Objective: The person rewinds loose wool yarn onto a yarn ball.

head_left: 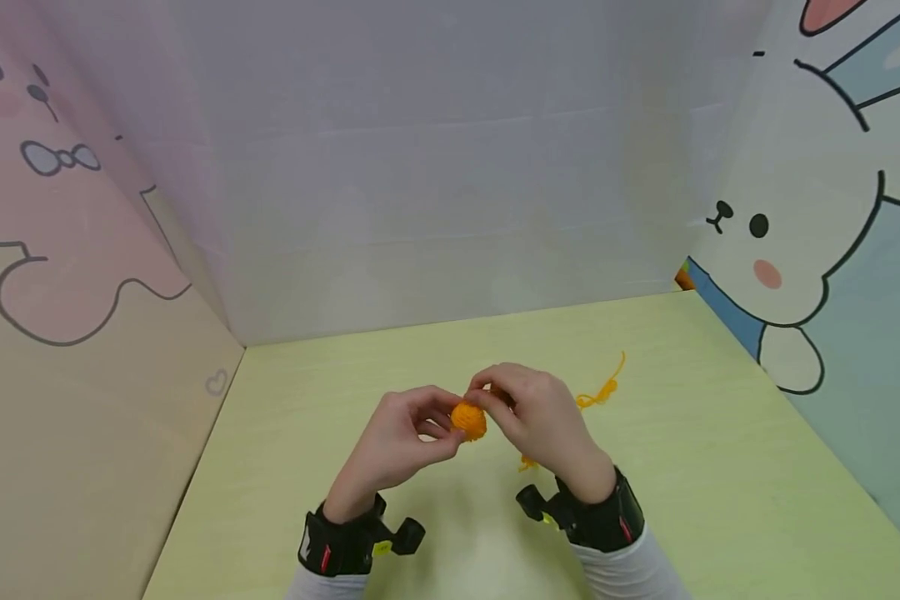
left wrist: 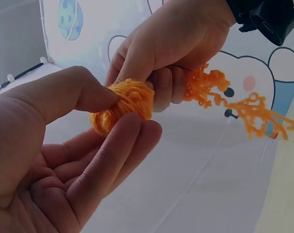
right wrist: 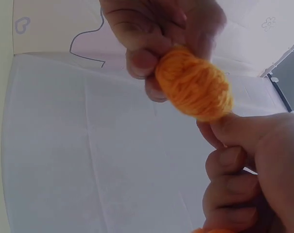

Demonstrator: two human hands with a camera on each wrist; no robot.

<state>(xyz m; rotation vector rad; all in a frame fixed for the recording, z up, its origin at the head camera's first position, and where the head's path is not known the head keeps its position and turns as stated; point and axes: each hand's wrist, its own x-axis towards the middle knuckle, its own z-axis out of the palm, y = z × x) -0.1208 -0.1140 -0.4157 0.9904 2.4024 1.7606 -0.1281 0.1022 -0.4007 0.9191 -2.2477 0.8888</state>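
A small ball of orange yarn [head_left: 469,422] is held up over the table, between the two hands. My left hand [head_left: 408,429] grips it between thumb and fingertips; in the left wrist view the wound ball [left wrist: 125,104] shows its strands. At the ball's upper right edge, my right hand [head_left: 540,412] pinches the yarn with thumb and forefinger, its other fingers curled in. Tangled loose yarn [left wrist: 253,109] trails out past the right hand's curled fingers. The exact strand between the right thumb and forefinger is hidden.
Some of the loose yarn [head_left: 600,394] shows right of the right hand above the pale yellow-green table [head_left: 307,400]. A white sheet [head_left: 450,167] stands behind the table. Cartoon-printed panels [head_left: 780,250] flank it. Each wrist wears a black camera strap [head_left: 337,546].
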